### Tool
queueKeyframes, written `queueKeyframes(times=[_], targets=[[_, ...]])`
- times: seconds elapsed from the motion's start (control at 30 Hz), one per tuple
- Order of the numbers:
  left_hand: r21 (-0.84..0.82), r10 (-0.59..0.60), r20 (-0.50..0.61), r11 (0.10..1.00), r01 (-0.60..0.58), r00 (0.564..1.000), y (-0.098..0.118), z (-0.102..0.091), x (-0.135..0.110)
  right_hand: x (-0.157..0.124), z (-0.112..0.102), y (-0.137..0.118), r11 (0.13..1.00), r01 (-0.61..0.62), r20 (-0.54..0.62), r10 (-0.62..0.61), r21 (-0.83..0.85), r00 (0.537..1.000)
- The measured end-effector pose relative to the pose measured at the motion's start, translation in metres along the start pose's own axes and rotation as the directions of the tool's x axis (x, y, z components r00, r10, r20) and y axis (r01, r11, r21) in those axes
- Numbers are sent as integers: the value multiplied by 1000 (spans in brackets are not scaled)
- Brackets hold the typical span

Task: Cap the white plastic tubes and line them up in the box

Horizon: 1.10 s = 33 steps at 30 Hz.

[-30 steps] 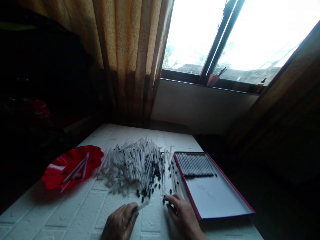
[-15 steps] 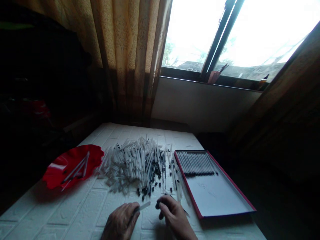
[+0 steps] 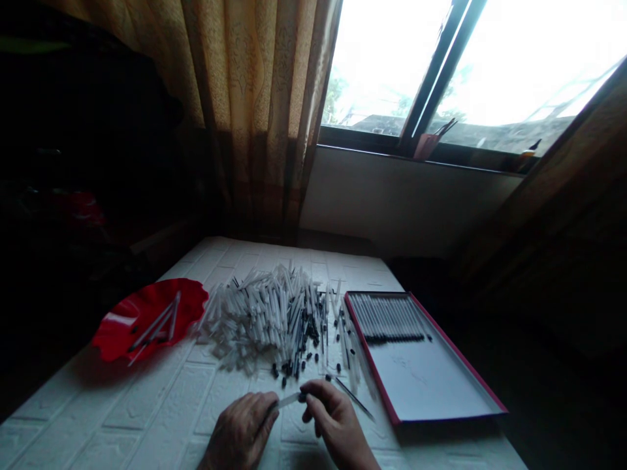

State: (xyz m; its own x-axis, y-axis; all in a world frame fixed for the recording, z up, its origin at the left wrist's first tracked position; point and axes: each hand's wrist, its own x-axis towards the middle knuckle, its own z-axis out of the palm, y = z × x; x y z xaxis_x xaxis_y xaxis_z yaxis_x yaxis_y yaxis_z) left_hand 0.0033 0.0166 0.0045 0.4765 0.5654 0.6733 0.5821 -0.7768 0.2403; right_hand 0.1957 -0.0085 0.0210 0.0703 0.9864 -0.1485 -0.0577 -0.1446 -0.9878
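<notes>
Your left hand [image 3: 242, 432] grips a clear tube [image 3: 289, 399] — your right hand [image 3: 337, 424] pinches a black cap [image 3: 302, 396] against its tip, pile of tubes [image 3: 259, 316] just beyond.

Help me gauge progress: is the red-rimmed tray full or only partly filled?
Partly filled: one row of pens lies at the far end of the tray; the rest is bare.

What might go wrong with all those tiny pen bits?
1. The small black piece pinched in the right hand at the end of the clear tube in the left hand might slip away, and the room is dim.
2. A hand could knock the loose black caps, which might roll off the table.
</notes>
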Motion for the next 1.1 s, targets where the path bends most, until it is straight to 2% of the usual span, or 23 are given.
queueKeyframes(times=[0.2,0.27,0.37,0.43,0.53,0.63,0.73,0.83,0.9,1.1], targets=[[-23,-17,-24,1000,16,1000,1,1,-1,-1,-1,1,994,104,5,-104,-42,995],[-31,-25,-14,999,25,1000,0,2,-2,-2,-2,2,997,69,-1,-69,-25,998],[-49,-52,7,997,52,999,-1,2,-5,-3,-2,5,992,-74,8,74,101,997],[-58,-70,12,996,70,997,-2,2,-5,-3,-3,7,937,-182,17,185,299,983],[-65,-89,2,994,89,996,-3,2,-4,-4,-7,10,773,-292,86,296,564,951],[-70,-98,-12,993,97,995,-4,2,-3,-5,-10,12,671,-357,171,329,650,929],[-71,-96,-11,993,95,995,-4,2,-3,-5,-12,14,635,-374,191,339,676,921],[-69,-96,-17,993,95,995,-3,1,-2,-3,-12,16,643,-369,195,327,671,925],[-65,-89,-24,994,88,996,-2,1,-1,-2,-13,18,678,-344,187,296,650,937],[-39,-50,-24,998,49,998,-1,0,-1,0,-8,21,815,-204,48,213,542,976]])
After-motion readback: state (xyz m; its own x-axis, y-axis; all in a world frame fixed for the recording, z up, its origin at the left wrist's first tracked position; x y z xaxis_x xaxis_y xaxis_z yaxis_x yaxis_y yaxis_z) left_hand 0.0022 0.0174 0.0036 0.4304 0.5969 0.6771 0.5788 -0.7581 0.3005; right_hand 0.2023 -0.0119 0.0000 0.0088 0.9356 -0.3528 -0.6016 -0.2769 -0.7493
